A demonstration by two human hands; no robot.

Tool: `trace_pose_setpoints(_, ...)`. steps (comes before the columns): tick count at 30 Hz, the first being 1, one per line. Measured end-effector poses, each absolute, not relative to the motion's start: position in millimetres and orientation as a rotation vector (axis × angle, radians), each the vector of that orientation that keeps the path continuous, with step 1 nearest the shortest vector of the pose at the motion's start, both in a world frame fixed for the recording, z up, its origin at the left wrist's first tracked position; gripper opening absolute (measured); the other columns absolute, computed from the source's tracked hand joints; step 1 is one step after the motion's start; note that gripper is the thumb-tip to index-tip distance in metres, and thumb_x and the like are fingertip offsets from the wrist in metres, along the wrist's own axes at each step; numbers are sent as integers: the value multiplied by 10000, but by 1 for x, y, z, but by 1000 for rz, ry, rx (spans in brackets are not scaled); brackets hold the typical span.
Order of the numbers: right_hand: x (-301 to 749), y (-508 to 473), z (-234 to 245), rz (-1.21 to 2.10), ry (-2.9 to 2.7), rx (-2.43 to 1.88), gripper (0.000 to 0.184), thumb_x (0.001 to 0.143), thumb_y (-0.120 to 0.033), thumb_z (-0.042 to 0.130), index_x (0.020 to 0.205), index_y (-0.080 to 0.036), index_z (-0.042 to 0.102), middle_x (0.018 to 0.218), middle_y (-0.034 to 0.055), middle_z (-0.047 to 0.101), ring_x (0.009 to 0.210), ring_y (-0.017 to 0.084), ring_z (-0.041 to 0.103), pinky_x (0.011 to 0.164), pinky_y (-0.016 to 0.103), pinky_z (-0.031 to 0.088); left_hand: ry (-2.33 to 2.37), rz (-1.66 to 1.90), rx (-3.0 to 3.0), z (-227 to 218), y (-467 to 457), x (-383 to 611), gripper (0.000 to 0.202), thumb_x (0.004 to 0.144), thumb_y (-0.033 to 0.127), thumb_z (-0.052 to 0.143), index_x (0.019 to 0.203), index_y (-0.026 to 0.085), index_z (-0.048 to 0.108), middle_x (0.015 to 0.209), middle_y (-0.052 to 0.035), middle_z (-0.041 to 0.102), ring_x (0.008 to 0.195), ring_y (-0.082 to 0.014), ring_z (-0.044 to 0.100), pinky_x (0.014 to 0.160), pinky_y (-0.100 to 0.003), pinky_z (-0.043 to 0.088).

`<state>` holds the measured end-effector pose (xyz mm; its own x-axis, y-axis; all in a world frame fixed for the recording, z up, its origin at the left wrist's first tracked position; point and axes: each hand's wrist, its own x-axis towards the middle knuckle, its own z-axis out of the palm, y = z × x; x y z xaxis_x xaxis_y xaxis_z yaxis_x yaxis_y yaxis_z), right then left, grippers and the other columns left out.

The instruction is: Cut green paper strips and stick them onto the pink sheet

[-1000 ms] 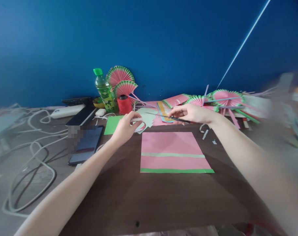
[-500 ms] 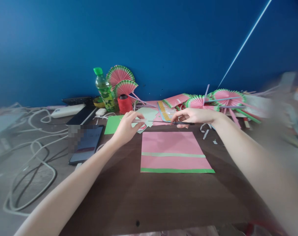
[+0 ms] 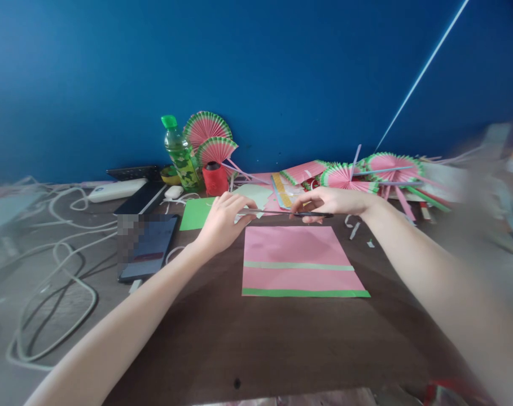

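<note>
My right hand [image 3: 313,204] is closed around the dark handles of a pair of scissors [image 3: 277,212], held level with the blades pointing left. The fingers of my left hand [image 3: 228,217] are pinched together at the blade end. A whitish bit shows at those fingertips, too small and covered to name. Below the hands lies a pink paper sheet [image 3: 294,245] with a pale green strip [image 3: 298,265] across it and a bright green strip [image 3: 305,293] along its near edge. A green paper [image 3: 192,214] lies behind my left wrist, and a pale green paper [image 3: 256,194] lies behind the blades.
A green-capped bottle [image 3: 180,158], a red cylinder [image 3: 216,179] and pleated pink fans [image 3: 207,132] stand against the blue wall. More fans [image 3: 391,166] and paper scraps lie at right. A phone [image 3: 150,248] and looping white cables [image 3: 93,299] occupy the left side.
My left hand has moved slightly right, closer to my right hand, and its fingertips now meet the scissor blades. My right hand has shifted a little left. The pink sheet stays put.
</note>
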<state>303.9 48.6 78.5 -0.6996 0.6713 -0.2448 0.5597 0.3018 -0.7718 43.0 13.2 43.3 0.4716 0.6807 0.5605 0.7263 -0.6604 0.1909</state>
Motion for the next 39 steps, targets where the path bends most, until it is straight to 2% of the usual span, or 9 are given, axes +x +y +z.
trace_pose_setpoints(9, 303, 48, 81, 1306, -2445, -1142, 409, 659, -439, 632, 1011, -231, 630, 968, 52, 632, 797, 174, 579, 634, 277, 457, -1282, -1018, -2611, 43, 13, 45, 74, 807, 250, 552, 841, 189, 575, 842, -8, 636, 801, -168, 469, 741, -302, 357)
trace_pose_setpoints(17, 303, 48, 79, 1379, -2415, -1130, 370, 679, -397, 637, 991, -203, 597, 1054, 72, 602, 898, 190, 567, 648, 272, 454, -1306, -1110, -2601, 40, 13, 45, 78, 791, 254, 577, 831, 187, 570, 825, -7, 629, 795, -162, 479, 746, -299, 367)
trace_pose_setpoints(24, 306, 51, 77, 1392, -2413, -1126, 376, 680, -386, 642, 1008, -208, 590, 1034, 67, 610, 868, 180, 570, 634, 271, 450, -1376, -1192, -2596, 40, 12, 46, 62, 792, 251, 570, 820, 196, 565, 809, -3, 621, 767, -161, 477, 731, -304, 381)
trace_pose_setpoints(39, 303, 48, 80, 1283, -2460, -1125, 433, 652, -436, 644, 1031, -230, 618, 992, 62, 630, 804, 183, 583, 635, 289, 456, -1302, -1054, -2569, 37, 13, 45, 73, 798, 255, 563, 838, 198, 584, 863, -18, 643, 829, -178, 485, 775, -318, 362)
